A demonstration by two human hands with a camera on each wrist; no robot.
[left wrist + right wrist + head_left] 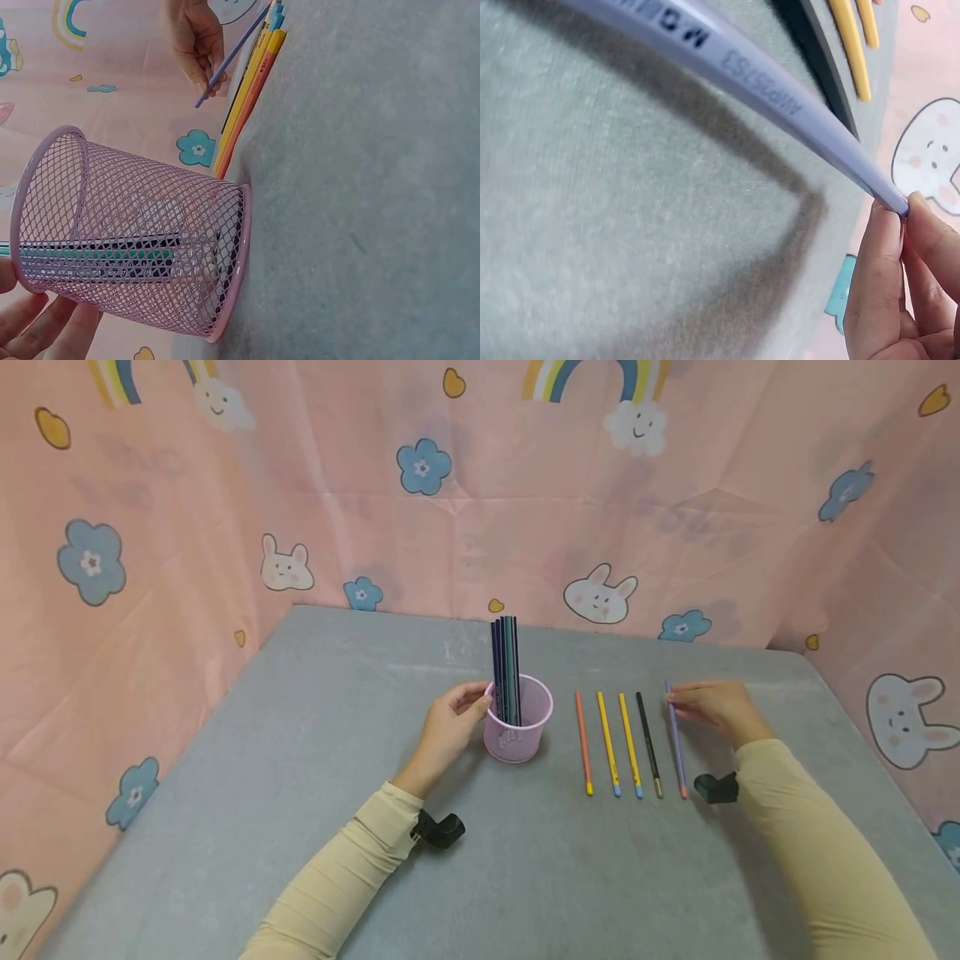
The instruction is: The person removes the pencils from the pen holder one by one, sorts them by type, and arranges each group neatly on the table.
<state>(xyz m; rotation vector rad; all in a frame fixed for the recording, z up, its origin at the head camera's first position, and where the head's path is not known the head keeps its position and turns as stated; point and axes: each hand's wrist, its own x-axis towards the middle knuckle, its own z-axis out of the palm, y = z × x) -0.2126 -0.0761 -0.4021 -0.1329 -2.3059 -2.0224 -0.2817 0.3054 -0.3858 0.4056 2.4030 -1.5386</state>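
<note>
A pink mesh pencil cup (512, 745) stands upright on the table, with several dark pencils (506, 668) leaning in its left side. My left hand (448, 727) holds the cup at its left rim, thumb in front; in the left wrist view its fingers (71, 330) lie along the mesh. At the right, my right hand (712, 706) pinches a purple pencil (677, 743) near its far end between thumb and fingertips. The right wrist view shows that purple pencil (780, 105) lifted off the surface at the pinched end, its shadow apart below it.
Left of the purple pencil lie a black pencil (649, 745), two yellow pencils (630, 745) and an orange pencil (583, 743), roughly parallel. The grey table (562, 877) meets a pink patterned cloth (480, 543) behind and at the sides.
</note>
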